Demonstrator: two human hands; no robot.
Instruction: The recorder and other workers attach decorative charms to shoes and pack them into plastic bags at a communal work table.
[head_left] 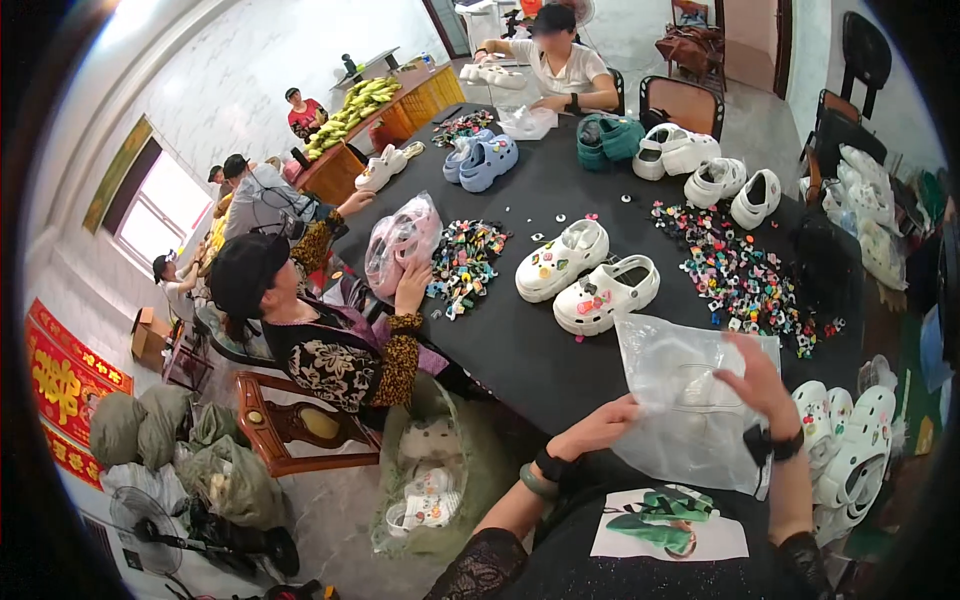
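A clear, milky plastic bag (665,445) is spread in front of me at the table's near edge. My left hand (603,424) pinches its left side, fingers closed on the plastic. Over the bag's upper right part lies my right hand (757,378), its thumb and fingers apart; its palm is out of sight. Just beyond the bag stands a pair of white clogs, one (605,296) nearer me and the other (562,260) behind it to the left, both dotted with colourful shoe charms.
Loose charms lie in a heap (735,270) on the right and another (468,262) on the left of the black table (520,375). Decorated clogs (855,445) are piled at my right. A co-worker at left handles bagged pink clogs (402,240); another sits across. Blue clogs (483,160) stand farther back.
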